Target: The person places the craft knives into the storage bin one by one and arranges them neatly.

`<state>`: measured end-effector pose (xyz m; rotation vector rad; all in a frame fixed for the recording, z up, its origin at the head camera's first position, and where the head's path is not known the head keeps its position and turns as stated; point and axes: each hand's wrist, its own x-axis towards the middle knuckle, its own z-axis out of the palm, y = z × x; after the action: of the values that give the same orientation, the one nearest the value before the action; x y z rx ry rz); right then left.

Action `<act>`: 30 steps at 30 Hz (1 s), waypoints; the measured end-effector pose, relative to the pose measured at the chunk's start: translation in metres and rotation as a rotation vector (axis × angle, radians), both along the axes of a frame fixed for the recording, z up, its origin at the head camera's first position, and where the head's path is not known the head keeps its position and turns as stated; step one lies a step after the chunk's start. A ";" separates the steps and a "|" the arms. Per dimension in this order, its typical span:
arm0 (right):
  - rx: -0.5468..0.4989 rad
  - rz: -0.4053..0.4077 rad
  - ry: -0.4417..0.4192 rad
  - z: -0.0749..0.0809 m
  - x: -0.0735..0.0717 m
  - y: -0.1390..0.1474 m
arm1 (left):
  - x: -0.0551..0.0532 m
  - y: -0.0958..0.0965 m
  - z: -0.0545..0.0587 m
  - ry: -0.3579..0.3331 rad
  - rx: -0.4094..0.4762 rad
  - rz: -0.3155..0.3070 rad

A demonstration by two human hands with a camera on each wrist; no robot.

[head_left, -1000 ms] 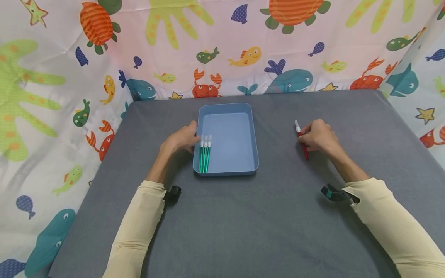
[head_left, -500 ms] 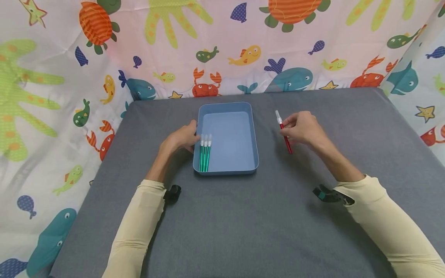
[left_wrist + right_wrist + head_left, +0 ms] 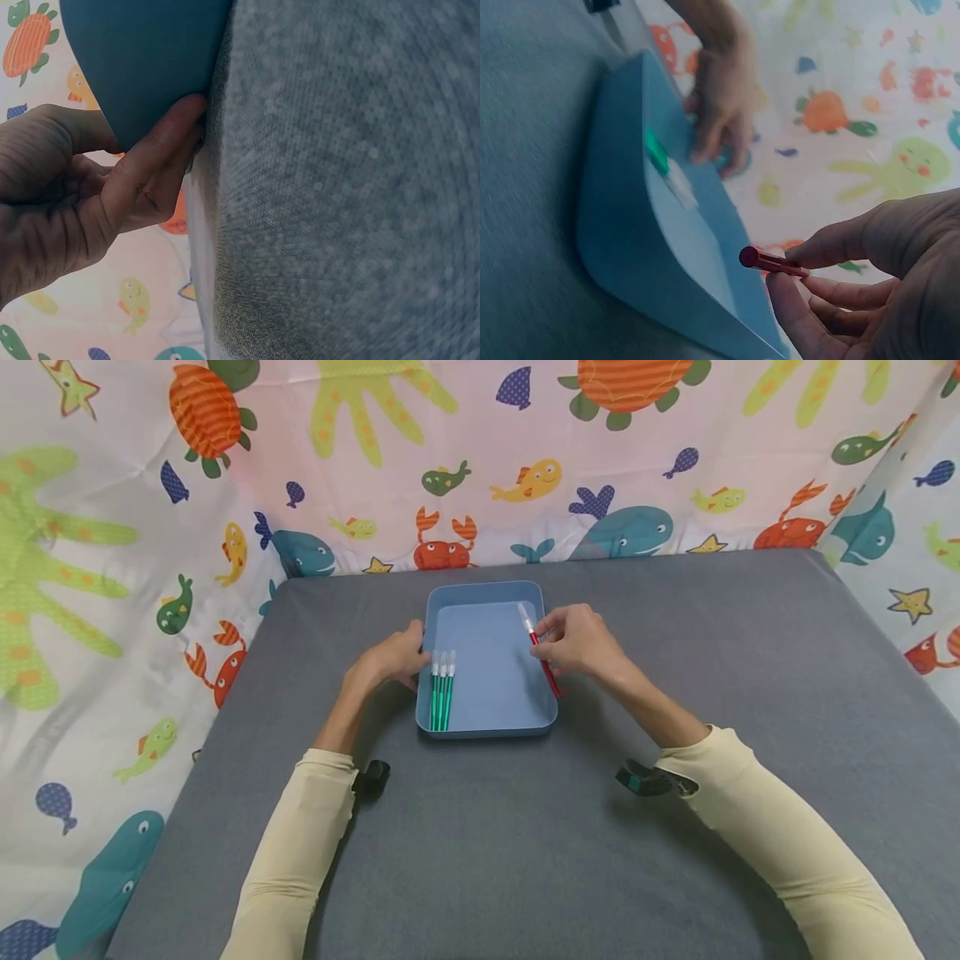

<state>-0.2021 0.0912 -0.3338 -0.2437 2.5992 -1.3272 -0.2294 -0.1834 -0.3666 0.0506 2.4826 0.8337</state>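
A blue tray (image 3: 546, 718) sits on the grey table, also seen as the tray (image 3: 615, 225) and the tray (image 3: 150, 52) in the wrist views. Three green pens (image 3: 441, 689) with white caps lie side by side along its left wall. My right hand (image 3: 573, 639) pinches a red pen (image 3: 542, 656) with a white cap, holding it over the tray's right side; the red pen's end (image 3: 761, 260) shows between thumb and fingers. My left hand (image 3: 393, 660) rests against the tray's left wall, fingers (image 3: 150, 165) touching its outer side.
The grey table (image 3: 750, 693) stretches wide to the right and toward me. A curtain (image 3: 525, 460) printed with sea animals hangs behind and on both sides. Small dark devices sit at both wrists (image 3: 371, 777).
My right hand has carried the red pen leftward from the table's right part to above the tray's right side. The left hand and green pens have stayed put.
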 end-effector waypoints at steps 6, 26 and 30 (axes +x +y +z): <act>0.016 0.067 -0.054 -0.015 -0.001 -0.029 | 0.000 0.001 0.000 -0.002 0.026 0.012; 0.060 0.104 -0.129 -0.043 0.001 -0.083 | -0.001 0.000 0.000 -0.002 0.009 0.007; 0.037 0.128 -0.136 -0.045 0.004 -0.089 | -0.001 0.001 0.001 -0.005 -0.004 0.001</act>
<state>-0.1978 0.0018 -0.3787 -0.2972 2.4494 -1.2075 -0.2309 -0.1828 -0.3659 0.0453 2.4796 0.8277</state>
